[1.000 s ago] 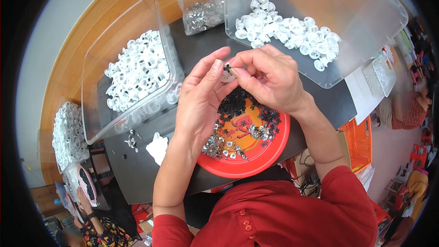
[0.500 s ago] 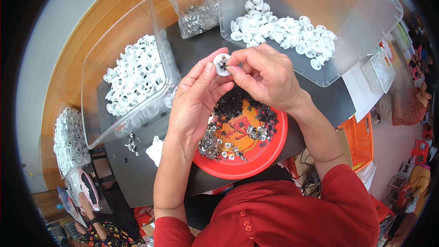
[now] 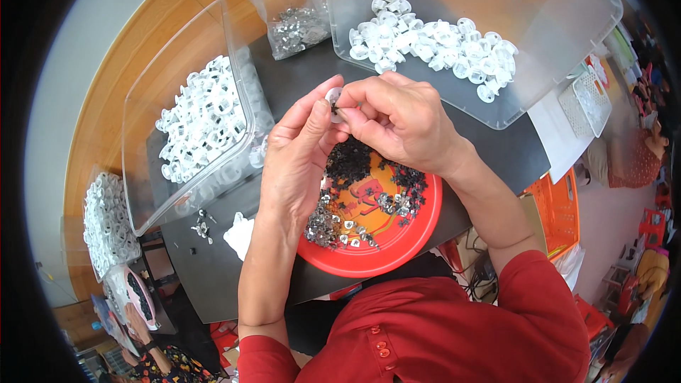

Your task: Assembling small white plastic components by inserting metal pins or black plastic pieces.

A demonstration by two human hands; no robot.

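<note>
Between thumb and fingers, my left hand [image 3: 301, 138] grips a round white plastic part [image 3: 333, 96], tilted so its disc shows partly edge-on. My right hand [image 3: 401, 117] pinches at its middle, where a small dark piece [image 3: 336, 108] shows; the fingertips hide most of that piece. Both hands are above a red round tray [image 3: 362, 264] strewn with small black pieces [image 3: 349, 162] and shiny metal pieces [image 3: 323, 227]. A clear bin at the upper right holds loose white plastic parts [image 3: 440, 44], and another at the left holds a heap of white parts [image 3: 206, 113] with dark inserts.
A clear bag of metal pieces [image 3: 298, 32] stands at the back. Beside my left forearm lie a crumpled white item [image 3: 239, 235] and a few scattered bits [image 3: 202, 225]. An orange crate [image 3: 557, 213] is at the right. At the lower left, another person's arm [image 3: 145, 337] shows.
The white plastic part has turned from facing upward to more edge-on, and both hands have shifted slightly left. My right fingers still pinch at its middle.
</note>
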